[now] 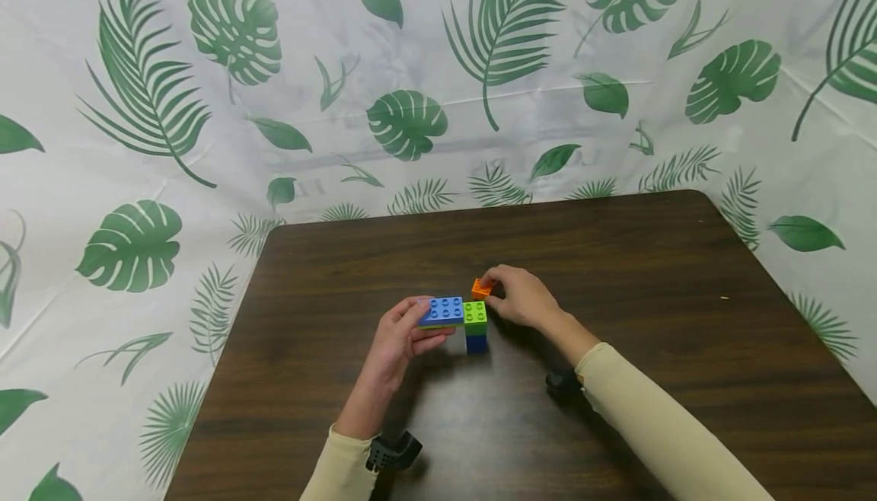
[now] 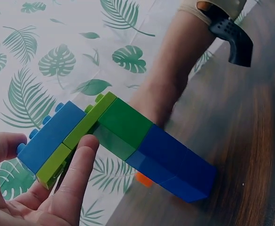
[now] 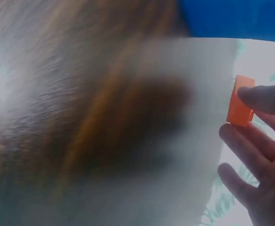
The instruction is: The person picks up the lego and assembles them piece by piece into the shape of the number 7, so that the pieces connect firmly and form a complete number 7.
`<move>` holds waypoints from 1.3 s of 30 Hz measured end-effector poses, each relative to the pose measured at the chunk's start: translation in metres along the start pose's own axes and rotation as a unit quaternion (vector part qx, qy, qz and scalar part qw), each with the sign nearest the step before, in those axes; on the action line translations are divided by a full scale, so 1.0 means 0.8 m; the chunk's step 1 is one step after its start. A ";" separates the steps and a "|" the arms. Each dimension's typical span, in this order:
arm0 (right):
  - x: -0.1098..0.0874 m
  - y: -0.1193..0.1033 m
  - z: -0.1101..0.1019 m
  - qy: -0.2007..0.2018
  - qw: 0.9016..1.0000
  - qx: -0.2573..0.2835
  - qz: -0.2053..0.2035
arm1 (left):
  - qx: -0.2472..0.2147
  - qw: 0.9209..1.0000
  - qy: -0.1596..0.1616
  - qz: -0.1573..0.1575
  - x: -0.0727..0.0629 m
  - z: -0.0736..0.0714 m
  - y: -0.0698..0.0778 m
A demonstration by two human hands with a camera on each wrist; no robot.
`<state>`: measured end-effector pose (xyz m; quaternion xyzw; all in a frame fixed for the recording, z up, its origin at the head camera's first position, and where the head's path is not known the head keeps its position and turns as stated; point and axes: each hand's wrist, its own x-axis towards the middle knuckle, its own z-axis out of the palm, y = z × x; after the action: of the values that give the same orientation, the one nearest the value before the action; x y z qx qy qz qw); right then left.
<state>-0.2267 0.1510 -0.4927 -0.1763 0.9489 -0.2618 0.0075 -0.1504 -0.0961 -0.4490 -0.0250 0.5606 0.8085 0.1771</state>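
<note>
My left hand [image 1: 396, 339] grips one end of a joined toy-brick build, thumb on top and fingers below. A light blue studded brick [image 1: 446, 309] lies on a lime brick [image 2: 52, 162], whose end extends over a column. Under that end come a green brick [image 2: 125, 127] and dark blue bricks [image 2: 172, 160], lowest over the tabletop. Just beyond the build, my right hand [image 1: 526, 299] pinches a small orange brick [image 3: 239, 110] between thumb and fingers. Most of that brick is hidden behind the column in the left wrist view.
The dark wood-grain table [image 1: 342, 272] lies beneath both hands. Behind it hangs a white cloth [image 1: 329, 151] printed with green leaves. Black straps [image 1: 393, 451] sit at both wrists, below the light sleeves [image 1: 658, 410]. A tiny pale speck [image 1: 724, 298] lies on the right side.
</note>
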 end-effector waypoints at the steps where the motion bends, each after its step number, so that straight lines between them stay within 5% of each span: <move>1: -0.001 -0.003 -0.005 0.005 1.000 0.019 0.002 | 0.000 1.000 -0.002 0.000 0.001 0.000 0.000; 9: -0.015 -0.039 -0.048 0.055 0.987 0.142 -0.055 | -0.001 1.000 -0.005 -0.002 0.000 0.001 -0.001; 14: -0.032 -0.061 -0.073 0.044 0.978 0.178 -0.102 | -0.001 1.000 -0.007 -0.004 0.000 0.000 -0.001; 20: -0.050 -0.070 -0.085 -0.007 0.976 0.159 -0.149 | -0.003 1.000 -0.005 -0.005 0.000 0.001 0.000; 25: -0.055 -0.070 -0.081 -0.009 0.972 0.148 -0.183 | -0.002 1.000 -0.007 -0.004 0.000 0.000 -0.001; 39: -0.060 -0.074 -0.083 -0.006 0.978 0.083 -0.191 | 0.004 1.000 -0.007 0.000 -0.001 0.001 -0.001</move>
<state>-0.1692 0.1526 -0.4096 -0.3545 0.8727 -0.3349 -0.0220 -0.1497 -0.0954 -0.4492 -0.0193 0.5623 0.8066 0.1811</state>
